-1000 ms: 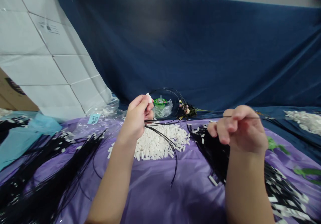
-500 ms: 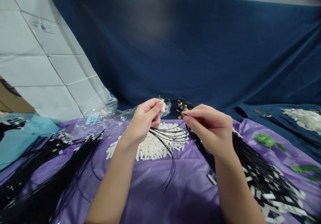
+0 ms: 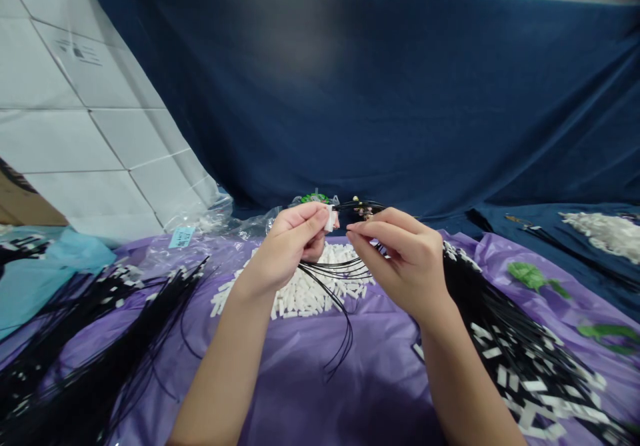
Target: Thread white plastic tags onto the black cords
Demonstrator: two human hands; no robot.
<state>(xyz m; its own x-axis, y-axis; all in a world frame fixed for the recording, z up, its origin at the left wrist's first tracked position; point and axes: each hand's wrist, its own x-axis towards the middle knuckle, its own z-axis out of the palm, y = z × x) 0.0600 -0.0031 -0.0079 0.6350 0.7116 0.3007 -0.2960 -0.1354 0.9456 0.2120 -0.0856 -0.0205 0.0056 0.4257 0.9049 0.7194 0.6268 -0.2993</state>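
And here's the left hand (image 3: 293,238), thumb and finger clamped on a small white piece (image 3: 330,219) that pokes out at the fingertips, held up over the middle of the work! Thin black cords (image 3: 336,298) spill from beneath that same hand, some sweeping right, others curving down in a loose loop. Facing it, the right hand (image 3: 349,229), thumb and forefinger pinched together on a dark cord end (image 3: 349,227), the tip just beside the white piece, a small gap between the two hands. Directly below and behind, a heap of white pieces (image 3: 303,294) lies on the purple sheet (image 3: 320,399) over the tabletop. Out to the left, black bundles (image 3: 135,339) with white ends run down the sheet; out to the right, another thick bundle (image 3: 500,326), white tags scattered along it, passes beside the right forearm. Further off, clear plastic with a light-blue label (image 3: 181,237), green leaves (image 3: 527,275) on the right, and beyond it all, a dark blue cloth (image 3: 400,93) hanging across the back!
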